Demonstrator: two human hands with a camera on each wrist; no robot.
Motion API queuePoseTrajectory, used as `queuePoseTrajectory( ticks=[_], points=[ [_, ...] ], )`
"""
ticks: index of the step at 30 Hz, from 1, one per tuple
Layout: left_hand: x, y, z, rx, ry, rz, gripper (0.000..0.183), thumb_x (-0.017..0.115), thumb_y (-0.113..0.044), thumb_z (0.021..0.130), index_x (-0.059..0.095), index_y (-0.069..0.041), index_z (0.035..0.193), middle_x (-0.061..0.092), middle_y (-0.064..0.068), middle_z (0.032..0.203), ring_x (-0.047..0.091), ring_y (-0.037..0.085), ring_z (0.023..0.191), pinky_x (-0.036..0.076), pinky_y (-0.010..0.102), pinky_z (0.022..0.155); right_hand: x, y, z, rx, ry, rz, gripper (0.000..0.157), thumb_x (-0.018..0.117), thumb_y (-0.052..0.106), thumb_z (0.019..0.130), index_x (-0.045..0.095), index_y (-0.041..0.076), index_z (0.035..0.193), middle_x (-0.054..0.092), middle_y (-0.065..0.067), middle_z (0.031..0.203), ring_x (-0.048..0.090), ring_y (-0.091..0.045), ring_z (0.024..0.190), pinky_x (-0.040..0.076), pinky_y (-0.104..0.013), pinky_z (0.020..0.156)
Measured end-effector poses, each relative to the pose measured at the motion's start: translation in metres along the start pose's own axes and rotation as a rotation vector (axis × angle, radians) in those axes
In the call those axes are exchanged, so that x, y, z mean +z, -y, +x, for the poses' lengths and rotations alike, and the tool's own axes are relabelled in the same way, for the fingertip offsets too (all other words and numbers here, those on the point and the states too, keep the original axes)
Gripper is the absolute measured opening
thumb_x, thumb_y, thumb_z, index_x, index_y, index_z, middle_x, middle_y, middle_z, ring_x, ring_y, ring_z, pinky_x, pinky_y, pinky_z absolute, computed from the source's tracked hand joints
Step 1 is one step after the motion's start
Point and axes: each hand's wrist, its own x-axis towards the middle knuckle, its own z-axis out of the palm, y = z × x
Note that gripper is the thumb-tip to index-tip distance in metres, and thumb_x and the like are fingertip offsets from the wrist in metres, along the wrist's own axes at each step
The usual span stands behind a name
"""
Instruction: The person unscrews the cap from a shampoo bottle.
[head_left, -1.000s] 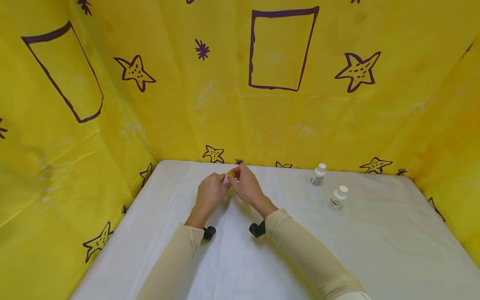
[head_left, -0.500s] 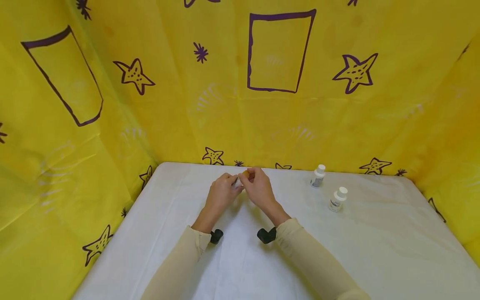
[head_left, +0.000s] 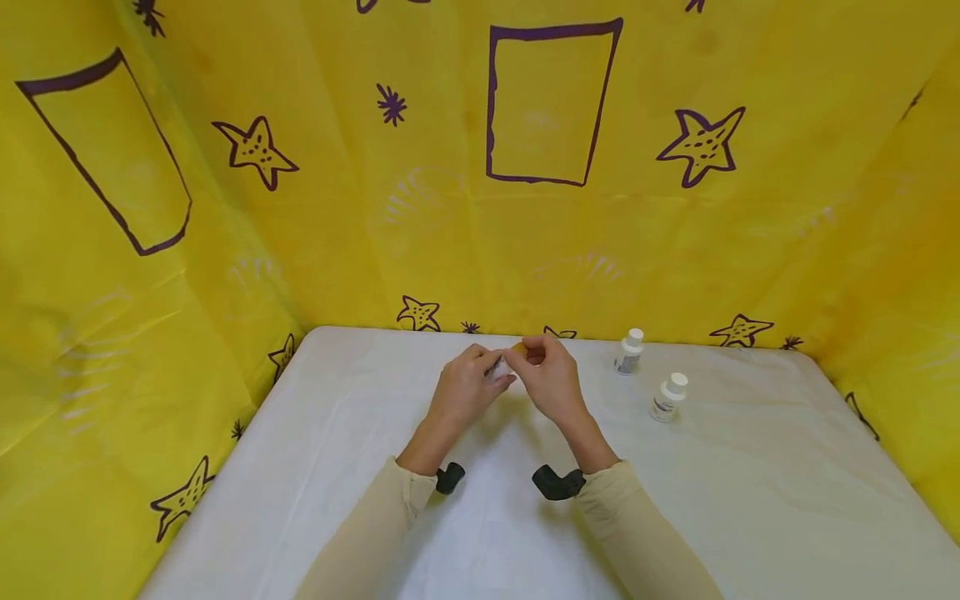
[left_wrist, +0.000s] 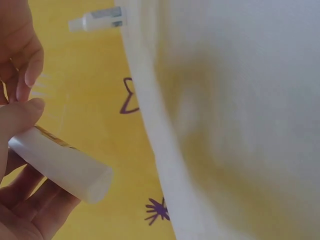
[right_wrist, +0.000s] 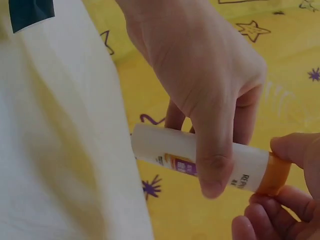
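Above the far part of the table, both hands meet at a small white bottle (right_wrist: 162,146) with printed text and an orange cap (right_wrist: 274,174). My left hand (head_left: 463,387) grips the bottle's white body, thumb laid along its side. The right hand (head_left: 553,379) pinches the orange cap between thumb and fingers. In the left wrist view the white body (left_wrist: 67,167) sticks out of the left hand with its flat bottom end showing. The cap sits at the end of the body, partly covered by the right fingers.
Two white bottles with white caps stand to the right of the hands: one (head_left: 628,352) by the back edge, another (head_left: 667,398) nearer. A white cloth covers the table (head_left: 750,483). Yellow sheets (head_left: 420,242) with purple drawings rise behind and at both sides.
Both hands have moved to the right together with the bottle between them. The right hand stays on the orange cap throughout. The two standing bottles have not moved on the table.
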Motion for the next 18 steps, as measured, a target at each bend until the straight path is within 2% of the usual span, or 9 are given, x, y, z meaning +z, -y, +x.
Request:
queuePoseTrajectory(
  ticks=[6, 13, 14, 18],
  points=[
    [0.007, -0.013, 0.007, -0.001, -0.020, -0.082, 0.040, 0.087, -0.031, 0.081, 0.078, -0.010, 0.114, 0.070, 0.006, 0.097, 0.067, 0.019, 0.081, 0.059, 0.030, 0.072, -0.015, 0.000, -0.003, 0.109, -0.006, 0.064, 0.053, 0.075, 0.037, 0.092, 0.059, 0.005, 0.131, 0.064, -0.017, 0.122, 0.061, -0.029, 0.112, 0.055, -0.044, 0.096],
    [0.017, -0.025, 0.011, -0.032, -0.018, -0.154, 0.036, 0.087, -0.031, 0.082, 0.078, -0.015, 0.113, 0.069, 0.004, 0.096, 0.066, 0.017, 0.081, 0.058, 0.030, 0.071, -0.028, -0.003, -0.005, 0.142, -0.032, 0.075, 0.056, 0.075, 0.037, 0.093, 0.060, 0.004, 0.135, 0.064, -0.018, 0.126, 0.062, -0.031, 0.116, 0.055, -0.046, 0.099],
    [0.019, -0.027, 0.012, -0.037, -0.017, -0.159, 0.037, 0.087, -0.031, 0.082, 0.078, -0.015, 0.113, 0.069, 0.003, 0.096, 0.067, 0.017, 0.081, 0.058, 0.030, 0.072, -0.029, -0.004, -0.006, 0.145, -0.034, 0.072, 0.056, 0.075, 0.037, 0.093, 0.060, 0.004, 0.135, 0.064, -0.018, 0.126, 0.062, -0.031, 0.115, 0.055, -0.045, 0.098],
    [0.023, -0.034, 0.013, -0.055, -0.008, -0.188, 0.039, 0.087, -0.032, 0.082, 0.077, -0.014, 0.116, 0.068, 0.003, 0.098, 0.066, 0.017, 0.083, 0.058, 0.029, 0.073, -0.034, -0.004, -0.007, 0.153, -0.073, 0.071, 0.053, 0.075, 0.034, 0.093, 0.061, 0.004, 0.134, 0.063, -0.019, 0.121, 0.060, -0.029, 0.110, 0.054, -0.028, 0.087]
  ],
)
